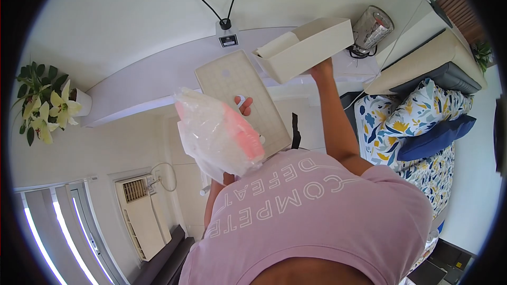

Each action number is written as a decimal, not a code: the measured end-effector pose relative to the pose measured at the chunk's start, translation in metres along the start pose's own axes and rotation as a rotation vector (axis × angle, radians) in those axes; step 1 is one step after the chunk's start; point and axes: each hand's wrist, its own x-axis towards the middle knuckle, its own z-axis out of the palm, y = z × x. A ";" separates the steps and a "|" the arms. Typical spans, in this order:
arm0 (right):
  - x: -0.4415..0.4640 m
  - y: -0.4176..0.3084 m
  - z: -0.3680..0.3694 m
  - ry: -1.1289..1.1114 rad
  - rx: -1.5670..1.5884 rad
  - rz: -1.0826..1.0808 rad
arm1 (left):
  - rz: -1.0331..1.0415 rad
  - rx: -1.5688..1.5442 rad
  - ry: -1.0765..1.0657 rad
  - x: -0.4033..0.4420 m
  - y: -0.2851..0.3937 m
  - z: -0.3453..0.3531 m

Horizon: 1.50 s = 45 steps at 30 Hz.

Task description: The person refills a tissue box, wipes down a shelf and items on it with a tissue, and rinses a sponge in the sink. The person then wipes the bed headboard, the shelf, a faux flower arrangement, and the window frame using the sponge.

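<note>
My right hand (322, 68) grips the near side of a cream open-topped box (309, 47), tilted above the shelf; most of its fingers are hidden by the box. My left hand (245, 106) is mostly covered by a crumpled clear plastic bag (206, 132) with something pink inside. Only curled fingertips show past the bag's edge, over a flat beige rectangular panel (269, 111) with a faint grid pattern. That panel slants from the shelf toward my chest. How the left hand holds the bag or panel is partly hidden.
A white shelf (142, 87) runs along the wall, bearing a reed diffuser (227, 36), a silvery glass lamp (374, 26) with a dark cord, and a potted lily plant (53, 103). A bed with patterned bedding (417, 121) stands right; an air conditioner (141, 214) is lower left.
</note>
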 end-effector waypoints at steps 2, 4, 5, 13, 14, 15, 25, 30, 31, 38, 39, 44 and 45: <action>-0.021 -0.029 0.001 0.058 -0.007 0.123 | -0.010 -0.004 -0.008 0.005 -0.005 0.005; -0.045 -0.054 0.008 0.121 -0.014 0.243 | -0.019 -0.002 -0.012 0.007 -0.008 0.009; -0.056 -0.061 0.011 0.192 0.098 0.183 | -0.022 -0.005 -0.014 0.007 -0.009 0.010; -0.084 -0.038 0.006 0.180 -0.278 -0.024 | -0.008 -0.011 0.023 -0.008 0.000 -0.002; -0.087 -0.044 0.011 0.182 -0.277 -0.024 | -0.005 -0.009 0.029 -0.010 0.001 -0.005; -0.090 -0.049 0.016 0.157 -0.493 0.057 | -0.002 -0.008 0.034 -0.011 0.003 -0.006; -0.025 -0.040 0.099 -0.185 -1.521 -0.358 | 0.020 0.008 0.073 -0.028 0.012 -0.018; -0.023 -0.043 0.112 -0.227 -1.020 -0.164 | 0.022 0.019 0.070 -0.030 0.015 -0.021; -0.024 -0.056 0.107 -0.191 -0.921 -0.290 | 0.027 0.013 0.076 -0.030 0.017 -0.022; -0.047 -0.191 0.009 -0.088 -1.350 -0.578 | 0.063 0.001 0.102 -0.033 0.028 -0.028; -0.042 -0.187 -0.005 -0.066 -1.455 -0.551 | 0.068 -0.005 0.104 -0.033 0.030 -0.027; -0.023 -0.131 -0.034 -0.069 -1.493 -0.711 | 0.114 -0.045 0.072 -0.017 0.036 -0.016; -0.023 -0.127 -0.032 -0.056 -1.542 -0.763 | 0.119 -0.050 0.060 -0.013 0.037 -0.012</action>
